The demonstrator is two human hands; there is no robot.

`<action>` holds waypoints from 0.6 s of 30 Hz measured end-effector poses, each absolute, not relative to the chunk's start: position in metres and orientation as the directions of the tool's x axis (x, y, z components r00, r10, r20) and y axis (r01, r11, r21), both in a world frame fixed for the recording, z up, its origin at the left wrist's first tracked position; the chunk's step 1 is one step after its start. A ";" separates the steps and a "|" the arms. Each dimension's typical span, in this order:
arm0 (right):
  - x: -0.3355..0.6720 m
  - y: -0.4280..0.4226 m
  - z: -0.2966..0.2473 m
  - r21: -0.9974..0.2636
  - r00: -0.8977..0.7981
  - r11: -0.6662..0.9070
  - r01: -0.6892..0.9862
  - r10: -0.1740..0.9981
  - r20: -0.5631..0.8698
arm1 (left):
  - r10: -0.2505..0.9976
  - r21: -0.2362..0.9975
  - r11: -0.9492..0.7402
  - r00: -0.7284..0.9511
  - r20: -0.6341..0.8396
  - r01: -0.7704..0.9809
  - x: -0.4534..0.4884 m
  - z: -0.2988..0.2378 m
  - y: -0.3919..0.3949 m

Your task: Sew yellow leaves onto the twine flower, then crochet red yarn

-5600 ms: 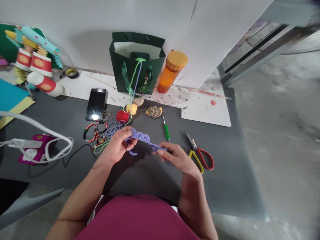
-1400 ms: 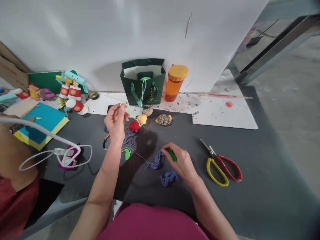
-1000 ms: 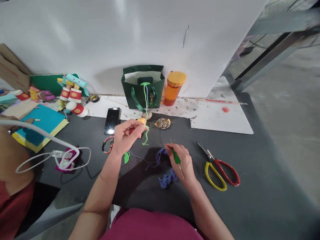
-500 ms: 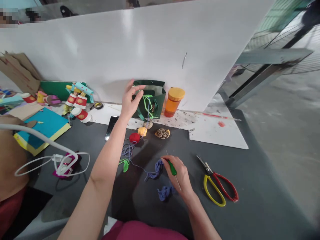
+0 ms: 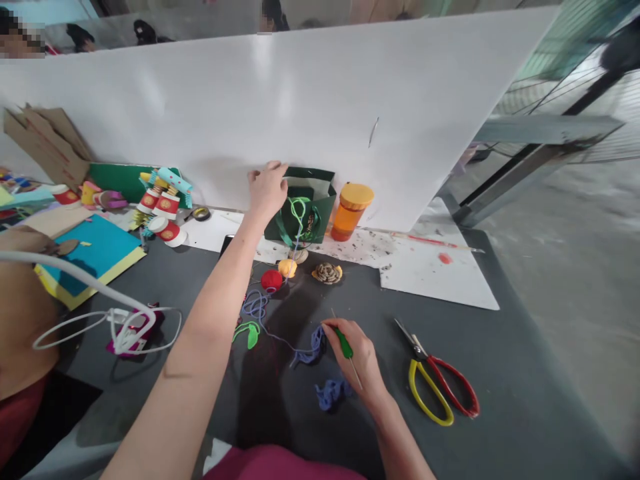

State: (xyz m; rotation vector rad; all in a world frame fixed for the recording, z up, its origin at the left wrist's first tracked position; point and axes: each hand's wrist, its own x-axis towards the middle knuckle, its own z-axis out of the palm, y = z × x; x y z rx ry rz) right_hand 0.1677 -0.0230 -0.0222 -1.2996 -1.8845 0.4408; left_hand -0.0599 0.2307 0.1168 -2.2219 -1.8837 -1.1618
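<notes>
My left hand [image 5: 267, 191] is at the top left edge of a small dark green paper bag [image 5: 324, 213]. Its fingers curl at the rim, their tips hidden. Light green yarn [image 5: 299, 208] hangs over the bag's front. My right hand [image 5: 357, 353] is closed around a crochet hook with a green handle [image 5: 343, 343], its metal tip pointing away from me. At those fingertips is a blue-purple crocheted strip [image 5: 316, 343], joined to loose purple yarn [image 5: 256, 305]. A second blue-purple crocheted piece [image 5: 327, 395] lies just below, on the dark table.
Scissors [image 5: 419, 353] with yellow and red handles lie right of my right hand. Beyond stand an orange jar [image 5: 353, 212], a brown crocheted flower [image 5: 327, 273] and a red yarn ball [image 5: 271, 281]. White cables [image 5: 131, 327] and another person's arm [image 5: 23, 293] are at left.
My left hand has turned from spread fingers beside the yarn to curled fingers at the bag's left edge. My right hand keeps its hold on the hook; the view has shifted slightly.
</notes>
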 end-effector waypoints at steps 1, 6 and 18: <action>0.168 -0.023 -0.023 -0.665 -0.162 0.410 0.625 0.901 0.404 | 0.829 0.413 -0.259 -0.018 0.559 0.873 -0.058 0.115 0.225; 0.169 -0.024 -0.026 -0.695 -0.143 0.349 0.628 0.930 0.338 | 0.747 0.525 -0.230 -0.197 0.635 0.819 -0.051 0.106 0.176; 0.166 -0.027 -0.025 -0.713 -0.152 0.323 0.623 0.944 0.294 | 0.999 0.367 -0.032 0.016 0.047 0.930 -0.078 0.047 0.044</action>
